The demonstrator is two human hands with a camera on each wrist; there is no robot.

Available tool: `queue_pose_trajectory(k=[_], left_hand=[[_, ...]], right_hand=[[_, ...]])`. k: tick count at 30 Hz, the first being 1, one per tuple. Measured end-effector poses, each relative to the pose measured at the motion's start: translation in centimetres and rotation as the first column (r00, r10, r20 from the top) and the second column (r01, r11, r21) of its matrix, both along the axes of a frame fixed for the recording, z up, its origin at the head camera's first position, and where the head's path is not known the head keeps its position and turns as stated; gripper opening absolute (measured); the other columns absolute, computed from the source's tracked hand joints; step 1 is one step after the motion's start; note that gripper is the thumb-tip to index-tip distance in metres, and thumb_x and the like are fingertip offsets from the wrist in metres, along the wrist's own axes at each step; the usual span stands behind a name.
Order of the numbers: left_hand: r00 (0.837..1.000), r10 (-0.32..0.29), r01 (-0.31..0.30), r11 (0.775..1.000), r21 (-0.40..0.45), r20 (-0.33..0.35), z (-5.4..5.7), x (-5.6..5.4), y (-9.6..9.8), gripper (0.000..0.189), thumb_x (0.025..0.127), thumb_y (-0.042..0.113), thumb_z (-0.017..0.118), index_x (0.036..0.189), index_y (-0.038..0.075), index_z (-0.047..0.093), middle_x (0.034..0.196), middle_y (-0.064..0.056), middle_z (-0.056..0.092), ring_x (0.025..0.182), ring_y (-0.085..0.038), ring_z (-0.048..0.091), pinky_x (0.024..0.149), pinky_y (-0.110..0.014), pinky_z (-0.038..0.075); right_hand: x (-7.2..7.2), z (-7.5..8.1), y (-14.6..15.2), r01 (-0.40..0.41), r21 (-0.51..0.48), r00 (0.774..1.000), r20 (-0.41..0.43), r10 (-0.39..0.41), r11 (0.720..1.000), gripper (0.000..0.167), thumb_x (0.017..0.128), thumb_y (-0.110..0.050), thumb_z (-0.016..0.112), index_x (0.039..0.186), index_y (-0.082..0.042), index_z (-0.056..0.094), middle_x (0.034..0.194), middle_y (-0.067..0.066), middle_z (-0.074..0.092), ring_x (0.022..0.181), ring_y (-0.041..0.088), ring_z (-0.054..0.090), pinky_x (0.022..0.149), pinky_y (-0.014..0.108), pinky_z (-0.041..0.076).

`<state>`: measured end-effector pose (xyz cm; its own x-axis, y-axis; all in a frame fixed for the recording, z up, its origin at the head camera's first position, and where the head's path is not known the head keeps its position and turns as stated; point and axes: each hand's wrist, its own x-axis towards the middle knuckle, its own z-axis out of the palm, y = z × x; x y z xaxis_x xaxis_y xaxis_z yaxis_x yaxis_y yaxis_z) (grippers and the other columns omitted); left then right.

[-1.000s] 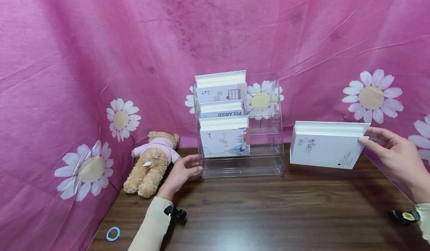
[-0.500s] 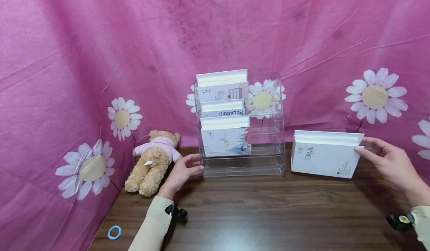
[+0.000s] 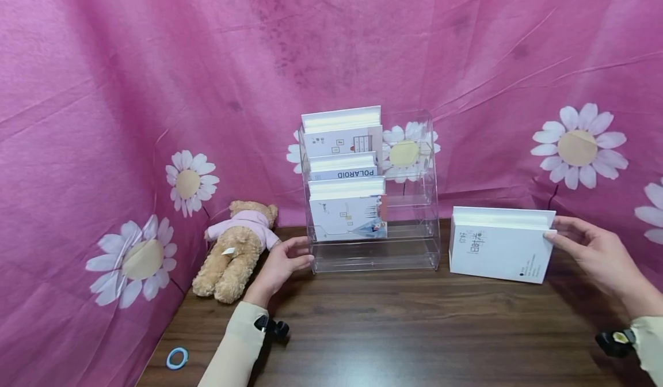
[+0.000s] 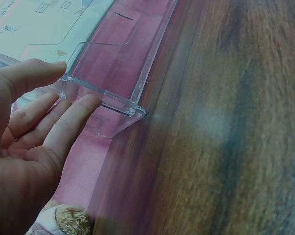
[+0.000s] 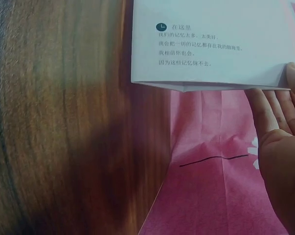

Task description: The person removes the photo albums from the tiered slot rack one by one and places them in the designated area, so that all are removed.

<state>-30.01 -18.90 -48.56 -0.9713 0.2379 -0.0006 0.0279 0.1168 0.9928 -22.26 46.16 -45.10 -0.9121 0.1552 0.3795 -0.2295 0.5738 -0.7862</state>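
In the head view my right hand holds a white photo album at its right edge, thumb on the front cover and fingers behind. The album stands on its long side at the table, pages upward, right of a clear acrylic display rack. Small dark print shows on its cover in the right wrist view. My left hand rests at the rack's lower left side, and the left wrist view shows its fingers fairly straight against the clear side panel. Three similar albums stand in the rack's left half, on separate tiers.
A teddy bear in a pink top lies face down left of the rack. Near the table's front left is a light blue ring. Pink cloth with daisies hangs behind and beside the brown wooden table.
My right hand has lowered the album toward the table and brought it slightly left. The left hand stays at the rack's side.
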Motion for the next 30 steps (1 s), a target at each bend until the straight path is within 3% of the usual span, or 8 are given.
queue_pose_trajectory(k=[6,13,24,30], left_hand=[[1.0,0.002,-0.002,1.0,-0.001,0.001,0.0,0.1,0.0,0.055,0.102,-0.007,0.074,0.154,-0.011,0.057,0.145,-0.042,0.064,0.13,-0.038,0.071,0.098,-0.032,0.069],[1.0,0.001,-0.001,1.0,0.003,0.0,-0.1,0.0,0.0,0.055,0.102,-0.008,0.073,0.154,-0.011,0.057,0.145,-0.042,0.064,0.129,-0.037,0.072,0.099,-0.032,0.069],[1.0,0.009,-0.009,1.0,-0.003,-0.01,0.0,0.2,0.1,0.055,0.102,-0.008,0.074,0.154,-0.011,0.057,0.143,-0.041,0.065,0.126,-0.035,0.072,0.101,-0.037,0.069],[1.0,0.002,-0.002,1.0,-0.005,-0.013,-0.1,0.0,0.1,0.055,0.102,-0.007,0.074,0.154,-0.012,0.056,0.143,-0.042,0.065,0.122,-0.027,0.074,0.101,-0.037,0.069]], right_hand=[[-0.4,-0.5,0.3,-0.025,-0.051,1.0,-0.005,0.025,0.998,0.046,0.103,-0.003,0.078,0.12,-0.043,0.068,0.1,-0.044,0.071,0.086,-0.02,0.066,0.07,0.003,0.052],[-0.2,-0.4,0.0,0.082,-0.003,0.996,0.021,-0.081,0.997,0.036,0.1,-0.016,0.086,0.124,-0.039,0.072,0.096,-0.051,0.066,0.083,-0.023,0.062,0.068,0.001,0.047],[-1.3,-1.0,0.5,0.058,-0.059,0.998,0.019,-0.057,0.997,0.044,0.099,-0.011,0.087,0.137,-0.029,0.072,0.097,-0.049,0.069,0.087,-0.026,0.064,0.07,-0.001,0.05],[-2.0,-1.3,0.6,0.059,-0.037,0.998,0.033,-0.058,0.998,0.057,0.1,-0.013,0.086,0.153,-0.009,0.066,0.098,-0.051,0.066,0.088,-0.028,0.063,0.071,-0.001,0.05]])
